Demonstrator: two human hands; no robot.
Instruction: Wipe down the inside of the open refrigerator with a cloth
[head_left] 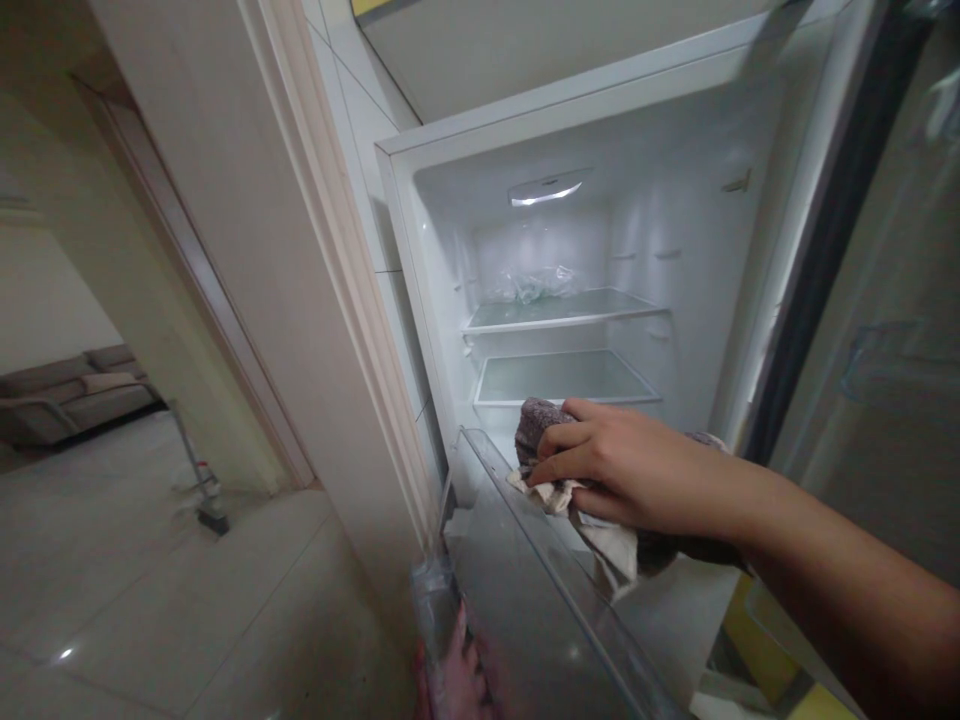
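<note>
My right hand (626,460) grips a bunched brown and cream cloth (611,555), its fingers bent over the folds. The cloth lies at the upper edge of a clear plastic fridge drawer (540,610), which is tilted in front of the open fridge. At the bottom of the view, my left hand (457,670) holds the drawer near its left end. Part of that hand shows only through the plastic, and its wrist is out of view.
The fridge (675,170) has glass shelves (566,378), with a crumpled clear plastic bag (536,285) on the upper one. Its open door (877,260) stands at the right. A door frame (330,270) borders the left side. Farther off are a broom (213,520) and a sofa (82,395).
</note>
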